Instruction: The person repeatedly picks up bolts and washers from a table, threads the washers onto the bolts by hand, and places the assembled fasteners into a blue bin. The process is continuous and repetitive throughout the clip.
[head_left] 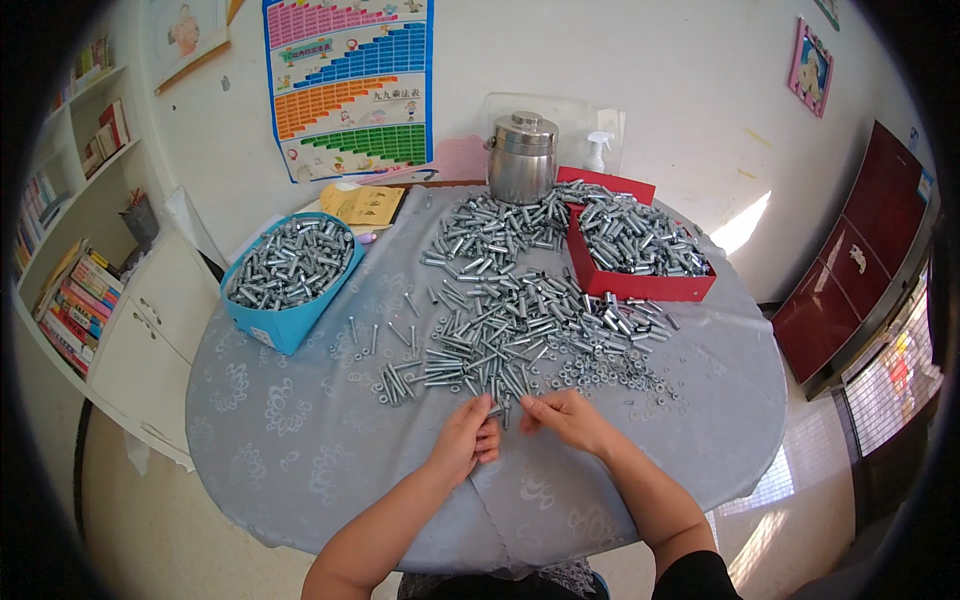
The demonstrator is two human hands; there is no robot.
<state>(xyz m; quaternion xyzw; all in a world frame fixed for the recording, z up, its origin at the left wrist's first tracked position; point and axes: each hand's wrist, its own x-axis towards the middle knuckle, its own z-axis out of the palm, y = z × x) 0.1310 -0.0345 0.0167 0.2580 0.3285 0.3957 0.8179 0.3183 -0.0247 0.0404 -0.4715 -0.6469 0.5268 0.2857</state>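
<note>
Near the front edge of a pile of loose silver bolts (480,355), my left hand (465,440) is closed, thumb pressed over curled fingers. A short bit of a metal bolt (496,411) shows at its fingertips. Just to the right, my right hand (565,420) is pinched, thumb and index finger together; whatever lies between them is too small to make out. The two hands are close but apart. Nuts and washers (605,372) are scattered beyond my right hand, and a few single bolts (375,338) lie apart at the pile's left.
A blue bin (305,310) full of metal pieces stands at the left of the cloth-covered round table (270,450). At the back right is a red box (645,287), heaped with metal sleeves. Behind the pile stand a steel pot (523,160) and a white spray bottle (597,152).
</note>
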